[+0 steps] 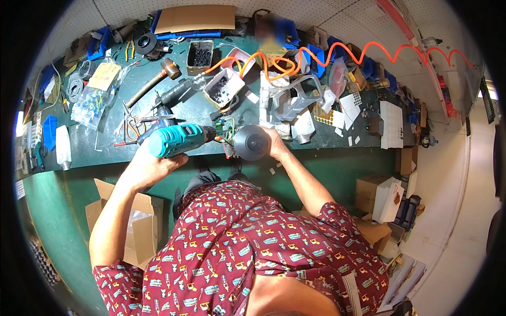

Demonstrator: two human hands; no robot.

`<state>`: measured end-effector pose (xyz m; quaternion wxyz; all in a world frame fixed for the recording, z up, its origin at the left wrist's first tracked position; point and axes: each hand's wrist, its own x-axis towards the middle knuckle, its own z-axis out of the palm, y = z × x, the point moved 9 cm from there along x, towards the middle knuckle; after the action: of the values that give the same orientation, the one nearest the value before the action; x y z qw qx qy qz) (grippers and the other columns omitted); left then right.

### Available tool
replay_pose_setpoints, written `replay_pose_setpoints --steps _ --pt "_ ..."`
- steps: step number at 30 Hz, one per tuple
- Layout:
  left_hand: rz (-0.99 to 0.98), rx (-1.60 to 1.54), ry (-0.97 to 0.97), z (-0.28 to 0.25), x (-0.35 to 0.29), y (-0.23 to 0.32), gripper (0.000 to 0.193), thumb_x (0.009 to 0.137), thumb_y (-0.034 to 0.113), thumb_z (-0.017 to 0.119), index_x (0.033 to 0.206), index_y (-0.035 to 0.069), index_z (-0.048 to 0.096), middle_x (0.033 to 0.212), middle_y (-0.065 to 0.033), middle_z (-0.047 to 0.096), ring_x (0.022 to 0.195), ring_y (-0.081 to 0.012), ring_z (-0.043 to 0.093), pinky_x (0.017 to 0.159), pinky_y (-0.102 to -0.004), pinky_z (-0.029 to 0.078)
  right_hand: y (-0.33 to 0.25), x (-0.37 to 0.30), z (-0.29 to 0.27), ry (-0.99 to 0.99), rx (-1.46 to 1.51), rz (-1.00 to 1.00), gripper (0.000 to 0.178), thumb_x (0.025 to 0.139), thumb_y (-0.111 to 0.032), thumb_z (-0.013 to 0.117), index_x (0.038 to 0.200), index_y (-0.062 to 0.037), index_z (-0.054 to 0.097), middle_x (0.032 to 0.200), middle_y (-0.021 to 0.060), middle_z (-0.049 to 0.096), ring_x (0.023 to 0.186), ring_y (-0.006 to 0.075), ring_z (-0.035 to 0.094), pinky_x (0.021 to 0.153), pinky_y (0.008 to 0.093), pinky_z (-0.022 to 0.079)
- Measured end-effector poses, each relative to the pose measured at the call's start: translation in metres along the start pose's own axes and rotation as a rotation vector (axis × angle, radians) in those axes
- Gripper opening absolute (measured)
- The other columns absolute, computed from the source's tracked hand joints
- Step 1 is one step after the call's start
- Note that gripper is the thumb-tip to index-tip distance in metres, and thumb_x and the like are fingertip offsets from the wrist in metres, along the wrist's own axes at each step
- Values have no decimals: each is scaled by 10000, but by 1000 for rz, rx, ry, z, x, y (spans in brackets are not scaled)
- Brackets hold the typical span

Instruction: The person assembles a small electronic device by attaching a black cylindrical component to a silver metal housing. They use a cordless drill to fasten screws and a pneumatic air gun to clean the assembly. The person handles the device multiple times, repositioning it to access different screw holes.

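Note:
My left hand [149, 168] is wrapped round the grip of a teal power drill [175, 140], held level over the bench's front edge with its nose pointing right. The drill's tip reaches a small green circuit board with coloured wires [226, 129]; whether they touch is hard to see. On the board's right, my right hand [275, 144] grips a dark grey round plastic housing [251, 142] from its right side. The board and wires sit beside this housing and seem attached to it. My right fingers are partly hidden behind the housing.
Behind my hands on the green bench [113, 142] lie a hammer [169, 68], a pale bin of black parts [223, 88] and a grey plastic frame [299, 99]. An orange coiled hose [363, 48] crosses above. An open cardboard box [145, 229] stands below at left.

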<state>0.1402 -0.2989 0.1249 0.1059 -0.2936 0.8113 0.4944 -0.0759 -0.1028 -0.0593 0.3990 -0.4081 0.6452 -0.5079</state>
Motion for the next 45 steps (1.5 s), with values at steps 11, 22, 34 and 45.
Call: replay_pose_setpoints --steps 11,22,34,45 --pt "100 72 10 -2 0 15 388 826 177 763 1180 53 665 1027 -171 721 952 -292 703 883 -380 533 12 12 1 -100 55 -20 675 831 -137 784 1418 -3 478 1258 134 662 1140 178 628 1002 326 506" --pt "57 60 9 -1 -8 24 368 819 180 759 1160 67 683 1015 -174 721 929 -301 706 859 -386 543 -41 44 21 -646 -726 -218 866 867 -455 685 1568 -178 258 1327 181 595 1201 346 602 969 452 510" --pt "107 143 104 -6 -18 29 279 802 210 770 1035 73 702 935 -174 713 880 -352 699 805 -410 561 -44 49 33 -730 -710 -270 856 825 -431 732 1527 -172 316 1350 174 578 1228 369 578 985 473 499" --pt "159 261 118 -6 -28 37 304 779 226 779 1042 100 697 926 -173 687 884 -375 671 787 -433 552 -54 46 29 -762 -616 -275 642 794 -320 777 1322 -139 459 1285 162 605 1201 366 590 977 467 494"
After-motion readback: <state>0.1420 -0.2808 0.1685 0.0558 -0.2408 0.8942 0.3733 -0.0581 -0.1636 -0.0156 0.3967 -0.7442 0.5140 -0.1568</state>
